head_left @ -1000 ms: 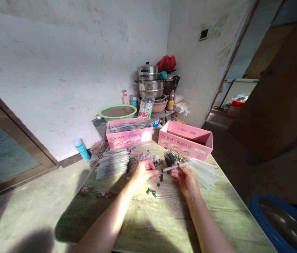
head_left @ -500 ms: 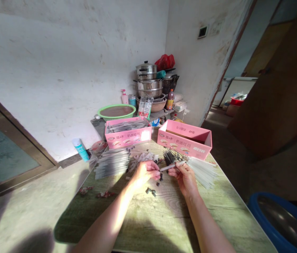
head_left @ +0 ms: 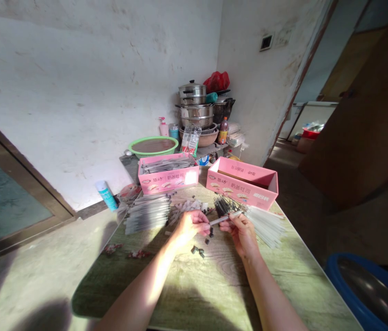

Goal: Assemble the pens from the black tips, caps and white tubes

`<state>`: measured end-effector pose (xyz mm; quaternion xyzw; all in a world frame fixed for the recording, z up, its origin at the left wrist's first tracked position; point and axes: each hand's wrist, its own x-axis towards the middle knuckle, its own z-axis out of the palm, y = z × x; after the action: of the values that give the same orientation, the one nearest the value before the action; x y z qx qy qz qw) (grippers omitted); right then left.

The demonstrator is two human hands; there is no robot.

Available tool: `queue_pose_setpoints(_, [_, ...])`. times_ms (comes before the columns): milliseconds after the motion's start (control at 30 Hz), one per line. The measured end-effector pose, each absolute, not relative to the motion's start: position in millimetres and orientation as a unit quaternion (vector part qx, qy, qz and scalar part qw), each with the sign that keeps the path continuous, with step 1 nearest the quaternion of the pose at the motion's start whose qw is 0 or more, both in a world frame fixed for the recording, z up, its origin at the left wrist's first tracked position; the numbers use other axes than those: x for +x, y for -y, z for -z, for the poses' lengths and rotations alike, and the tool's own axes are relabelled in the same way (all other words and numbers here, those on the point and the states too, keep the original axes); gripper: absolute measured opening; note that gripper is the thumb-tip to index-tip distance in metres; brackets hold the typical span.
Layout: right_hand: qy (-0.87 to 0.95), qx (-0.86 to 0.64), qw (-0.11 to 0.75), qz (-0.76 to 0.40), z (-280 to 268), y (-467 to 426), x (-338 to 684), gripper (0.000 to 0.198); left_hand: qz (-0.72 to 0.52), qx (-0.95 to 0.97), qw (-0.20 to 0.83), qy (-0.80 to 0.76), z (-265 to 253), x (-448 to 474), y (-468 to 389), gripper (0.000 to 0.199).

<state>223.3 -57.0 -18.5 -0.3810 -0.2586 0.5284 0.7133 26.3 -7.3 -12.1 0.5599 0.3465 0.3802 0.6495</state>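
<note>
A thin whitish tube point(head_left: 219, 220), like a pen barrel, lies slanted between my two hands above the table. My left hand point(head_left: 194, 224) is closed in a pinch at its left end; the fingers hide what exactly is there. Further along, my right hand point(head_left: 239, 228) grips the tube between thumb and fingers, and its right end sticks out past them. Several small black pieces point(head_left: 199, 251) are scattered below my hands. Behind them are thin black rods point(head_left: 225, 205) and a heap of short white pieces point(head_left: 189, 205). Clear tubes point(head_left: 266, 226) fan out beside my right hand.
Grey-white filled tubes point(head_left: 148, 215) lie in a stack at left. At the back stand a pink box point(head_left: 168, 183) full of tubes and another pink box point(head_left: 242, 189). A blue tub point(head_left: 333, 271) stands right of the wooden table point(head_left: 214, 289). Pots point(head_left: 195, 114) are piled behind.
The view has shifted very slightly. Both hands keep nearly the same hold on the tube, which tilts much as before.
</note>
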Motion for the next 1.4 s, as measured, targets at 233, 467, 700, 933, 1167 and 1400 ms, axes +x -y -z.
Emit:
queue_pose_setpoints(233, [0.265,-0.381,0.709,-0.531,19.1,56.6,221.1,0.041,-0.387,0.559,0.648,-0.344,14.4,27.3,6.2,0.051])
queue_pose_setpoints(467, [0.256,-0.371,0.713,-0.537,23.4,55.0,224.8,0.041,-0.382,0.560,0.645,-0.354,5.0,22.5,8.3,0.054])
queue_pose_setpoints(700, [0.264,-0.383,0.711,-0.528,21.2,56.2,224.2,0.041,-0.313,0.603,0.644,-0.353,6.1,20.7,9.1,0.056])
queue_pose_setpoints(933, [0.275,-0.394,0.708,-0.518,20.0,56.4,221.7,0.043,-0.340,0.583,0.646,-0.357,7.6,23.3,7.9,0.055])
queue_pose_setpoints(1167, [0.271,-0.399,0.710,-0.513,21.3,55.7,222.1,0.041,-0.376,0.566,0.641,-0.356,5.4,25.7,11.0,0.060])
queue_pose_setpoints(1400, [0.262,-0.394,0.716,-0.513,21.0,56.1,223.0,0.042,-0.314,0.603,0.626,-0.383,9.5,24.5,9.1,0.059])
